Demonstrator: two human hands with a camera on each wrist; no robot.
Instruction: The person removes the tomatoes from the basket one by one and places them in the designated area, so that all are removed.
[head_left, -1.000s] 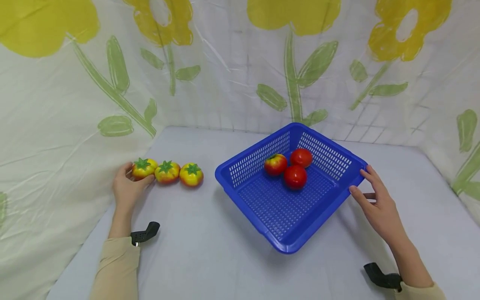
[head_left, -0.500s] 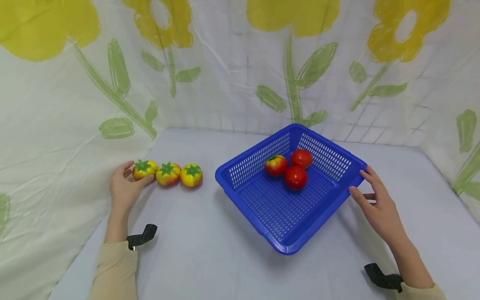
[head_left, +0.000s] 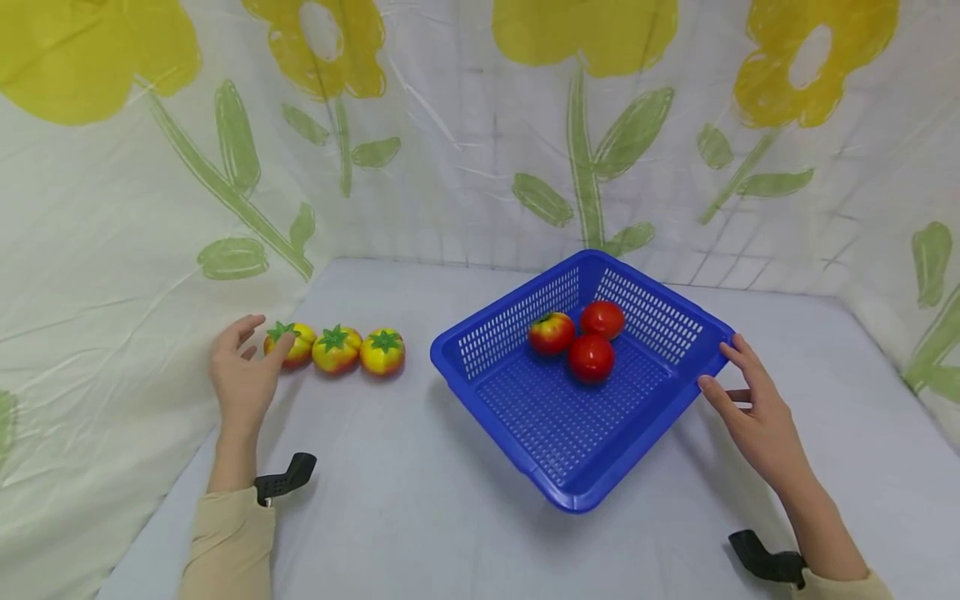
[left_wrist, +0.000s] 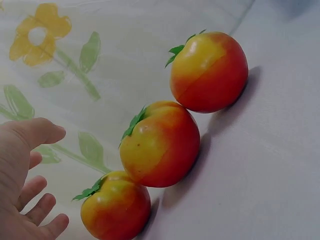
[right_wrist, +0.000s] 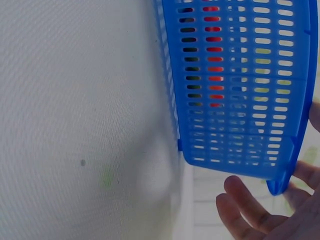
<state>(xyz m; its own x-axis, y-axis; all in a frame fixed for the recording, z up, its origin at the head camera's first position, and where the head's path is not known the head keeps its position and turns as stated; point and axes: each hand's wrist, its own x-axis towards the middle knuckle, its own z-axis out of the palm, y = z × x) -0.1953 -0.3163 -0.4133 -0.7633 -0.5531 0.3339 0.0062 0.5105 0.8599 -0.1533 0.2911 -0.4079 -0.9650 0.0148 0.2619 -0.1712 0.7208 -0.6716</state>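
Three red-and-yellow tomatoes with green leafy tops stand in a touching row on the left of the table: a left one [head_left: 298, 352], a middle one [head_left: 336, 350] and an end one [head_left: 382, 352]. Just beside the left tomato my left hand [head_left: 243, 375] has its fingers and thumb spread apart. The left wrist view shows a gap between that hand [left_wrist: 17, 185] and the fruit. My right hand [head_left: 761, 425] rests its thumb and forefinger on the right corner of the blue basket's rim [head_left: 693, 379]; the other fingers hang loosely below that corner.
Inside the basket lie two red tomatoes [head_left: 591, 358] and a red-yellow fruit [head_left: 552, 333] touching one another. A flower-printed curtain [head_left: 450, 167] hangs behind and at both sides of the white table [head_left: 390, 500].
My left hand has opened away from the left tomato and drawn back slightly to the left. The tomatoes, the basket and my right hand have stayed in place.
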